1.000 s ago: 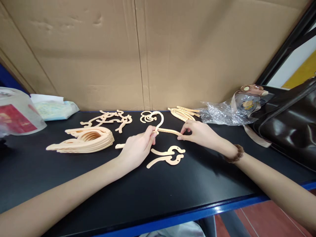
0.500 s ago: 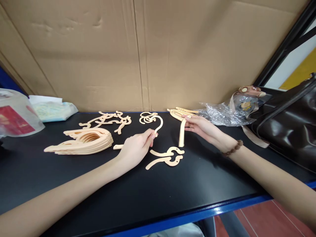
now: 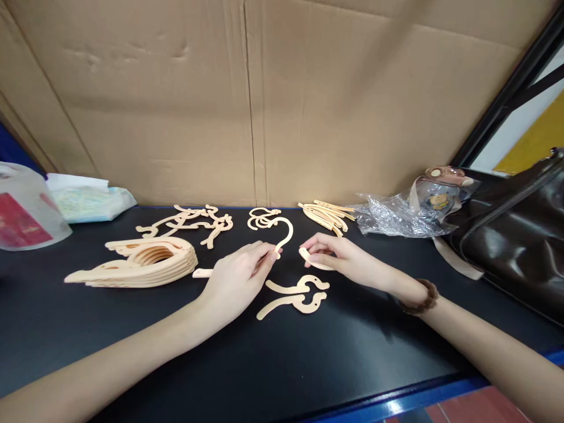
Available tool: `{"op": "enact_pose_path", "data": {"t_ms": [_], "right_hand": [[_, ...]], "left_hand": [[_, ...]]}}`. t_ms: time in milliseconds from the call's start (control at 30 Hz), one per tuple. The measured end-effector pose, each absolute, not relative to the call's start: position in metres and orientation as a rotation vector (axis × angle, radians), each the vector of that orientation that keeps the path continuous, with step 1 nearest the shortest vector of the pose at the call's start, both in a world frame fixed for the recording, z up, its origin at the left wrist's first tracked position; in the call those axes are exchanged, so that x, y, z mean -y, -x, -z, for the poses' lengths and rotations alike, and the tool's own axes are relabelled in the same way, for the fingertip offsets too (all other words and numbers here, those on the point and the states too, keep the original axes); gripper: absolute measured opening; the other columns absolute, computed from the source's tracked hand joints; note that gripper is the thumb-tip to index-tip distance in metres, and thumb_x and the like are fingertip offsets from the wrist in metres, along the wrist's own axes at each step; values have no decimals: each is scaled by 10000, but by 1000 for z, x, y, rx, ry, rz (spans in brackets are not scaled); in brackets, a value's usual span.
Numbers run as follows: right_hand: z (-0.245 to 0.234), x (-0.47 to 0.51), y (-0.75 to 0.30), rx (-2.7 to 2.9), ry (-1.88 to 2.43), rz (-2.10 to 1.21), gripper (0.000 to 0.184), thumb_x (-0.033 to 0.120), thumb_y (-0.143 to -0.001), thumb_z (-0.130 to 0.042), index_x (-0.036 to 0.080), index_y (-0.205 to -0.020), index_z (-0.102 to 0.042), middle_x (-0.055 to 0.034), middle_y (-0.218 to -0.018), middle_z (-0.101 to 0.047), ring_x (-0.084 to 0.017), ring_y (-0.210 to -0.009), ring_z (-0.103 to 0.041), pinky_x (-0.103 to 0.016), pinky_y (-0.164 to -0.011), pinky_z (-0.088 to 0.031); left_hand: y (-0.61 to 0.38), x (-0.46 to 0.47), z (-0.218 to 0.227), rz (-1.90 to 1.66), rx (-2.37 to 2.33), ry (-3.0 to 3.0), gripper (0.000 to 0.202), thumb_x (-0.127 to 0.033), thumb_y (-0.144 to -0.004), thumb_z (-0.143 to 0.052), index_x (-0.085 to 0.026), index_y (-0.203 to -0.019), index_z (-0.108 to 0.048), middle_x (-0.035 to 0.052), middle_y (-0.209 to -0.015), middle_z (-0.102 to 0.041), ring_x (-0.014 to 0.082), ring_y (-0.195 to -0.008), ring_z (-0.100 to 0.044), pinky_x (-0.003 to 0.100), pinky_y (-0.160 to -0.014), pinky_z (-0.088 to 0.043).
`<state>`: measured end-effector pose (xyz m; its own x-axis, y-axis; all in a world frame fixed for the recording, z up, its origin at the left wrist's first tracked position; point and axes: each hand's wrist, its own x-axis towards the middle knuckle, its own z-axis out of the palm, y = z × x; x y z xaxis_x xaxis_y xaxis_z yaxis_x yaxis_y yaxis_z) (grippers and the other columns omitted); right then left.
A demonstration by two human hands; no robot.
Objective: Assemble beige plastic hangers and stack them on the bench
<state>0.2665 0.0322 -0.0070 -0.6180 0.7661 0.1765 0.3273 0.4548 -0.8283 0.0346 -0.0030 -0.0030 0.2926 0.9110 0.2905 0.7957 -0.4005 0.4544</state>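
Note:
My left hand (image 3: 242, 276) is closed around beige plastic hanger parts. A curved hook (image 3: 288, 232) rises from its fingertips, and the end of a flat arm piece (image 3: 202, 273) sticks out on its left side. Between thumb and fingers my right hand (image 3: 337, 255) pinches a curved beige hanger arm (image 3: 305, 254), most of it hidden by the hand. The two hands are apart. Just below the gap between them, two curved pieces with clip-like ends (image 3: 304, 294) lie on the black table (image 3: 282, 358).
A stack of hanger pieces (image 3: 176, 267) lies left, with loose jointed pieces (image 3: 194, 223) behind. Several hooks (image 3: 259, 220) and slim arms (image 3: 326, 214) lie at the back before a cardboard wall (image 3: 176, 106). Right are clear plastic wrap (image 3: 383, 214) and a dark bag (image 3: 515, 235); left, a whitish container (image 3: 30, 205).
My right hand has come from the pile of slim arms toward me and left, bringing one arm, turned from hanging upright to nearly level. My left hand keeps its grip.

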Motion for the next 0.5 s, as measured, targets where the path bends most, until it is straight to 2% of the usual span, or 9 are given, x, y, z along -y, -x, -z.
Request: {"op": "enact_pose_path", "data": {"t_ms": [100, 233, 367, 500], "right_hand": [[6, -27, -262, 2299, 892, -860, 221, 316, -946, -496, 226, -1101, -626, -24, -1005, -673, -163, -893, -622, -288, -786, -488], [6, -22, -256, 2295, 827, -883, 247, 348, -931, -528, 235, -1112, -651, -20, -1018, -681, -168, -898, -642, -275, -762, -513], [4, -17, -253, 2223, 831, -916, 199, 361, -889, -594, 200, -971, -679, -17, -931, -689, -157, -832, -653, -249, -696, -522], [-1, -14, -252, 2280, 876, -671, 140, 336, -857, -648, 199, -836, -673, 0, -862, -681, -149, -811, -608, -259, -711, -468]], "left_hand": [[-34, 8, -4, -807, -1502, -2276, 320, -413, -945, -354, -251, -982, -627, -12, -904, -667, 169, -796, -610, 269, -676, -447], [-32, 8, -5, -848, -1348, -2136, 344, -450, -923, -395, -233, -1028, -640, 9, -981, -678, 180, -838, -622, 272, -700, -470], [-34, 5, -4, -732, -1185, -1959, 350, -457, -890, -448, -187, -958, -661, 33, -922, -698, 192, -815, -645, 254, -625, -467], [-35, 2, -6, -659, -1091, -1765, 339, -431, -845, -516, -163, -989, -664, 50, -919, -708, 201, -846, -656, 235, -599, -453]]}}
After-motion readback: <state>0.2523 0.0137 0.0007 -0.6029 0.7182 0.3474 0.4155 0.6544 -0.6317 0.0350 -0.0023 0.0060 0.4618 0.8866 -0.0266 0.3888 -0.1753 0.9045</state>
